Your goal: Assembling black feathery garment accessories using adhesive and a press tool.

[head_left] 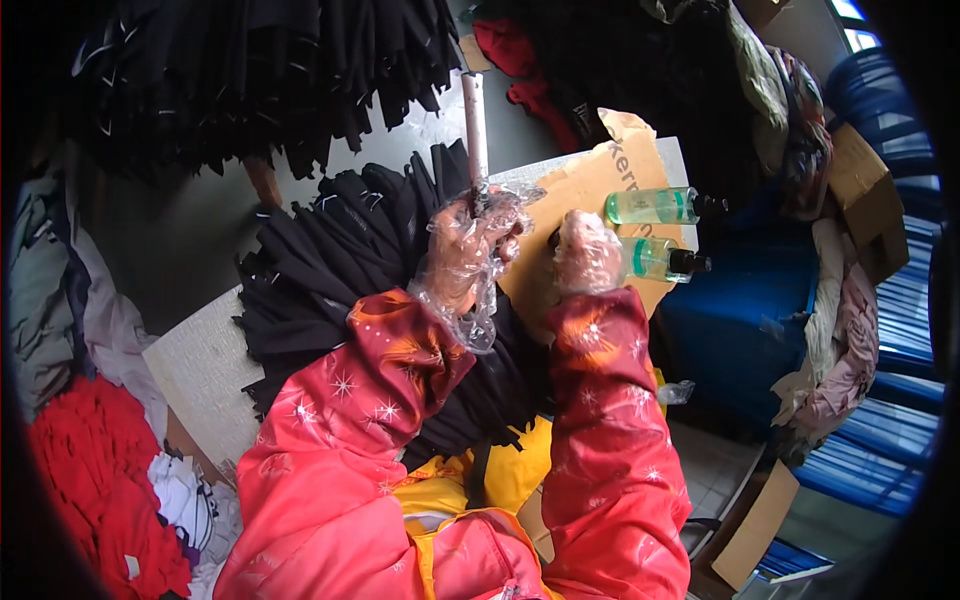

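Note:
My left hand (pixel 462 255), in a clear plastic glove, is wrapped round a pale stick (pixel 476 135). The stick points away from me and is stained dark close to the fingers. Under that hand spreads a pile of black fabric pieces (pixel 330 250). My right hand (pixel 588 255), gloved in the same clear plastic, is closed over a brown cardboard sheet (pixel 550 200); what its fingers hold is hidden. Right beside it lies a bottle of greenish liquid (pixel 655 258) with a black cap. A second such bottle (pixel 650 206) lies just beyond.
A pale board (pixel 200 350) lies beneath the black pieces and cardboard. More black fabric (pixel 270 70) hangs at the far left. Red cloth (pixel 100 490) and white cloth (pixel 190 500) are heaped at left. A blue bin (pixel 745 320) and cardboard boxes (pixel 865 190) stand at right.

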Tool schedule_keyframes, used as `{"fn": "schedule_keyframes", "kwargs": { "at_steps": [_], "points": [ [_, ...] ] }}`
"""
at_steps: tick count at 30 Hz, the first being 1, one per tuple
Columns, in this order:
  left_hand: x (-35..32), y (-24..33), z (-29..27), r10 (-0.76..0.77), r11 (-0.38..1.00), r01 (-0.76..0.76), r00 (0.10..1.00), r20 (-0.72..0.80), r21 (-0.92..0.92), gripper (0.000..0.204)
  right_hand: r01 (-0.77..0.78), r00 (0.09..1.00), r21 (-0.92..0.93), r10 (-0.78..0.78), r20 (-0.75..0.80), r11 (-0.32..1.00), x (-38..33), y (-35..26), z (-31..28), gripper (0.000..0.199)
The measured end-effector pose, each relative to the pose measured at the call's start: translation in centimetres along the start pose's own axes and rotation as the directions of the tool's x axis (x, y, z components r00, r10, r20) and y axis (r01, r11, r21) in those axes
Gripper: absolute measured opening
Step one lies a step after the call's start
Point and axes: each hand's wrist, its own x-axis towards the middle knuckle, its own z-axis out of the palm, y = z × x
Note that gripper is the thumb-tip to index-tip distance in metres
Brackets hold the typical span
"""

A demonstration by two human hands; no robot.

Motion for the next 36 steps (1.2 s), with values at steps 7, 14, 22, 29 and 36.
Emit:
{"fn": "schedule_keyframes", "kwargs": {
  "at_steps": [7,14,22,29,36],
  "points": [
    [-0.3,-0.2,0.0,0.028,1.0,-0.029,0.999,0.03,0.003,0.023,-0.021,0.999,0.28,0.009,0.044,0.96,-2.7,-2.6,-1.4,0.009],
    [-0.4,-0.1,0.1,0.047,0.999,-0.046,0.999,0.012,-0.02,0.022,0.09,0.995,0.34,-0.1,0.01,0.936,-3.2,-4.5,-1.1,0.013],
    [-0.3,-0.2,0.1,0.044,0.995,-0.043,0.999,0.012,-0.087,0.023,-0.304,0.942,0.187,0.265,0.207,0.934,-8.8,-0.5,-4.1,0.025],
    [-0.3,-0.2,0.0,0.047,0.999,-0.047,0.999,0.005,0.014,0.023,-0.21,0.973,0.345,0.162,0.163,0.915,-8.8,-2.2,-2.0,0.016],
    [-0.3,-0.3,0.1,0.046,0.999,-0.046,0.999,-0.009,-0.018,0.022,-0.455,0.874,0.113,0.419,0.246,0.883,-7.8,0.7,-2.9,0.019]
  ]
}}
